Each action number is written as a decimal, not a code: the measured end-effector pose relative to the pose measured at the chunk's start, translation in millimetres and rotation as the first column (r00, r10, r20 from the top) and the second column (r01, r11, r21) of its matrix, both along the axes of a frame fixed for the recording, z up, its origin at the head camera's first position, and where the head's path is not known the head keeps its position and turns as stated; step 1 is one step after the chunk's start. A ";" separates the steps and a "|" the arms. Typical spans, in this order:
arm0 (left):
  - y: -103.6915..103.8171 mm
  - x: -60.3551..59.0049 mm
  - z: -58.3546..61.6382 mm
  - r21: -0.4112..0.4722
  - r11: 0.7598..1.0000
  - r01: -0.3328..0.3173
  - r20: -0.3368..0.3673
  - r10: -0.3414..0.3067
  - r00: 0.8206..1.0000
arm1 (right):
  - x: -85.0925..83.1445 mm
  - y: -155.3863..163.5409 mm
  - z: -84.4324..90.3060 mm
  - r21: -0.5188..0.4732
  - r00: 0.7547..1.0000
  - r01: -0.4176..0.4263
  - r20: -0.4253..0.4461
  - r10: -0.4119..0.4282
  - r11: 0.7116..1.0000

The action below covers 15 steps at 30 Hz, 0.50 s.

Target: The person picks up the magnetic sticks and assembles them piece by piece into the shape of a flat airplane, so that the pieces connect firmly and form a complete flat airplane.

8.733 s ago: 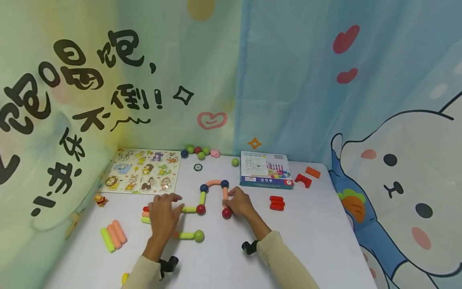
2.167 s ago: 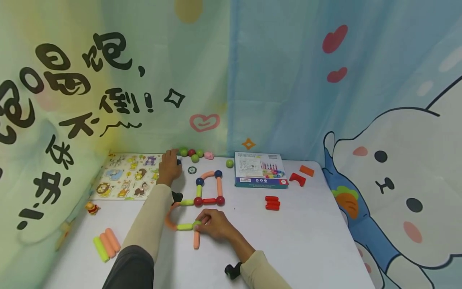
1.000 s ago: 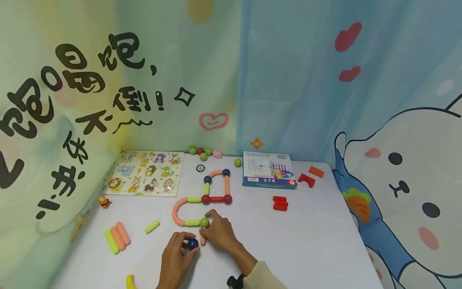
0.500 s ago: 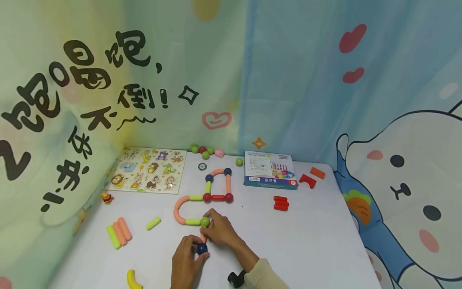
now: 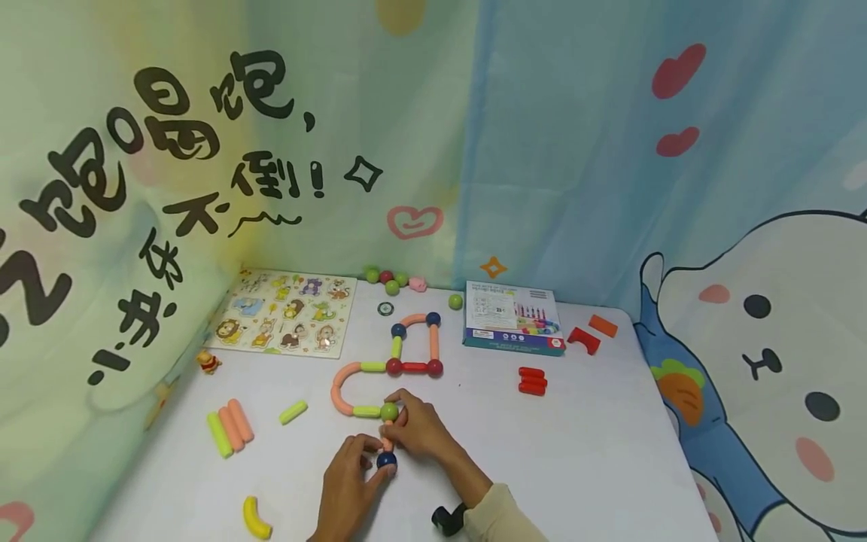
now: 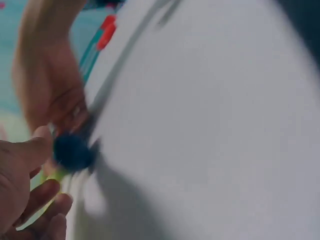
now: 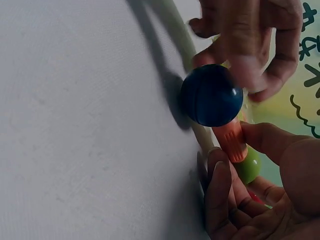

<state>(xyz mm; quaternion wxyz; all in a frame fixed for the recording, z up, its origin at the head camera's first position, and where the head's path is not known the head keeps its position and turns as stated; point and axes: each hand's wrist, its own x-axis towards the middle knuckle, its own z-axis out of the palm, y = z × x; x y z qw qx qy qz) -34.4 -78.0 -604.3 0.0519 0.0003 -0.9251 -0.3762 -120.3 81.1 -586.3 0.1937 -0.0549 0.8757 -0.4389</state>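
The white table (image 5: 576, 452) is bearing a chain of rods and balls (image 5: 400, 361), apparently laid flat so each joint stays aligned, with a closed box (image 5: 512, 328) behind, contents hidden. The right hand (image 5: 416, 425) is pinching the short orange rod (image 7: 232, 141) under the green ball (image 5: 389, 411), seemingly steadying it, while the left hand (image 5: 352, 482) is gripping the dark blue ball (image 7: 211, 95) against the rod's near end.

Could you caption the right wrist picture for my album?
Left hand presses a dark blue ball onto an orange stick held by right hand.
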 end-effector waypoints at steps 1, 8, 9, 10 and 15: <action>-6.0 -3.1 1.6 -0.001 1.000 -0.015 -0.016 0.015 1.000 | -0.3 0.5 -0.3 -0.005 1.000 -0.001 0.000 0.001 1.000; -57.9 -34.0 20.1 -0.055 0.983 -0.174 -0.112 0.167 0.979 | -0.3 0.6 1.1 -0.026 1.000 0.008 0.007 -0.008 1.000; -64.3 -37.5 22.5 -0.066 0.980 -0.190 -0.123 0.181 0.976 | 0.1 0.4 1.6 -0.026 1.000 0.012 0.011 -0.012 1.000; -70.2 -40.6 24.6 -0.069 0.977 -0.202 -0.131 0.192 0.973 | 0.4 0.4 2.1 -0.029 1.000 0.018 0.016 -0.017 0.999; -86.3 -59.0 29.2 -0.091 0.977 -0.193 -0.150 0.179 0.972 | 2.0 0.0 3.4 -0.037 0.999 0.036 0.041 -0.035 0.999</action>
